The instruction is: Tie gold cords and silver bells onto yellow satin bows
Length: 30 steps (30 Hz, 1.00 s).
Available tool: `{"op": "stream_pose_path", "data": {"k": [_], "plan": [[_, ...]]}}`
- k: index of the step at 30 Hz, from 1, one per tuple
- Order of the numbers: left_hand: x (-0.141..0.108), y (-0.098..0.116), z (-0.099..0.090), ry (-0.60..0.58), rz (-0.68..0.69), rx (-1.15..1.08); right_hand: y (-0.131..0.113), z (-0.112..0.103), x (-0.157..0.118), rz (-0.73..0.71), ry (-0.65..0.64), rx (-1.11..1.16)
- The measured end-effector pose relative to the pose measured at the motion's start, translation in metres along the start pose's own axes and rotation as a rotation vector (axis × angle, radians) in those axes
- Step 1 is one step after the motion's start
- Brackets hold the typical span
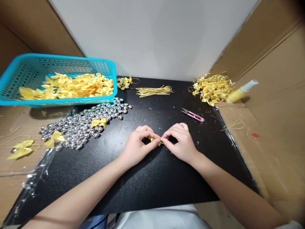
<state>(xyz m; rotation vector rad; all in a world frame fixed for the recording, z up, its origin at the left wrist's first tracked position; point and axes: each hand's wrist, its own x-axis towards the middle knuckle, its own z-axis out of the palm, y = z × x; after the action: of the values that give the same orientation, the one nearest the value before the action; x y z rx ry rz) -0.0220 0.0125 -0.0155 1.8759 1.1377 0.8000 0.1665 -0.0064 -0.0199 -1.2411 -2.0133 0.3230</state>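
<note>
Over the middle of the black table top [114,184], both my hands meet fingertip to fingertip. My left hand [140,143] pinches a small yellow ribbon bow [152,139], most of it hidden behind the fingers. The thumb and forefinger of my right hand [180,142] are closed in a pinch against the bow's right side. A short bit of gold cord shows just below them; whether the right fingers grip cord or ribbon is too small to tell.
At left stand a blue basket [116,79] of yellow bows and a spread of silver beads [78,125]. Gold cords [154,91] lie at the back. Pink thread snips [193,115], a pile of bows with cords [214,89] and a yellow thread spool [240,92] are at right.
</note>
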Motion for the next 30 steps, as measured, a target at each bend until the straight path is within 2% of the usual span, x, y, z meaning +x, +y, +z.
{"op": "stream_pose_path", "data": {"k": [8, 26, 30], "plan": [[-0.0002, -0.0006, 0.0016, -0.003, 0.039, 0.047, 0.0001, -0.0023, 0.0018, 0.047, -0.033, 0.028], [0.0014, 0.0008, 0.0026, -0.028, 0.044, 0.080, -0.0015, -0.0023, 0.0023, 0.042, -0.041, 0.042], [0.0009, 0.0024, 0.0025, -0.010, 0.032, 0.061, -0.0023, -0.0018, 0.0017, 0.101, -0.011, 0.103]]}}
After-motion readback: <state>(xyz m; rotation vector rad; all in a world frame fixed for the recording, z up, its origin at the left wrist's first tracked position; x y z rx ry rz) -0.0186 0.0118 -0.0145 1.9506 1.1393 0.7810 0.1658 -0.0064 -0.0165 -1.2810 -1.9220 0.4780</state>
